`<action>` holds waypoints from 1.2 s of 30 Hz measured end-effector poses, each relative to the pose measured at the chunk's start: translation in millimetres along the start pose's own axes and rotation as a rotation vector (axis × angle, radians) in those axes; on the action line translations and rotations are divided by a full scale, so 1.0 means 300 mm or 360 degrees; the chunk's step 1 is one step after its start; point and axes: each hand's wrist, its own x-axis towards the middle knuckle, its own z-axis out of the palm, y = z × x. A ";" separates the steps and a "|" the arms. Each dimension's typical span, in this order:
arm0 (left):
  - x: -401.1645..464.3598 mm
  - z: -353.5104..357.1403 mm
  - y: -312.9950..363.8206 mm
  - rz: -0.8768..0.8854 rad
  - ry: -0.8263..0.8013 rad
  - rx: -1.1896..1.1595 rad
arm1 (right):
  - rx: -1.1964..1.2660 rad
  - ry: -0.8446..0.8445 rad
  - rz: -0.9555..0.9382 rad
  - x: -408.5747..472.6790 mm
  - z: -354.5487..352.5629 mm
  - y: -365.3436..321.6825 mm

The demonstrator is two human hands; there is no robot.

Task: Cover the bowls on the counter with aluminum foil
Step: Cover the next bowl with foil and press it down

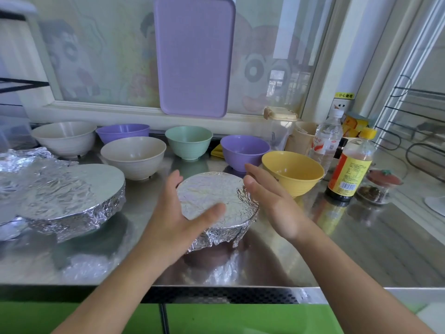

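A foil-covered bowl (212, 196) stands in the middle of the steel counter (349, 249), its foil crimped down round the rim. My left hand (178, 213) is on its left side with fingers spread, thumb lying over the foil top. My right hand (272, 201) hovers open at its right edge, palm facing the bowl. A second foil-covered bowl (79, 196) sits to the left. Uncovered bowls line the back: two white (65, 138) (133, 156), two purple (122, 131) (244, 151), one green (189, 141), one yellow (292, 171).
Loose crumpled foil (16, 165) lies at the far left. Bottles (349, 165) (327, 138), a small lidded jar (378, 186) and a plastic container (279, 126) crowd the right back. A purple tray (193, 56) leans on the window. A wire rack (414, 121) stands at the right.
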 end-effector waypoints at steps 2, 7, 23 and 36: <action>-0.017 0.010 -0.013 -0.0049 -0.0136 -0.0050 | -0.0158 0.0043 -0.0021 0.029 0.042 -0.008; 0.001 -0.006 -0.036 -0.0051 -0.0212 -0.0102 | -0.1266 -0.0082 -0.0382 0.054 0.074 -0.059; -0.133 -0.056 -0.123 0.0213 0.0076 0.0629 | -0.1422 -0.0396 -0.0091 0.077 0.096 -0.105; -0.092 -0.077 -0.103 0.0091 -0.0066 0.0366 | -0.1421 -0.0352 -0.0087 0.084 0.096 -0.088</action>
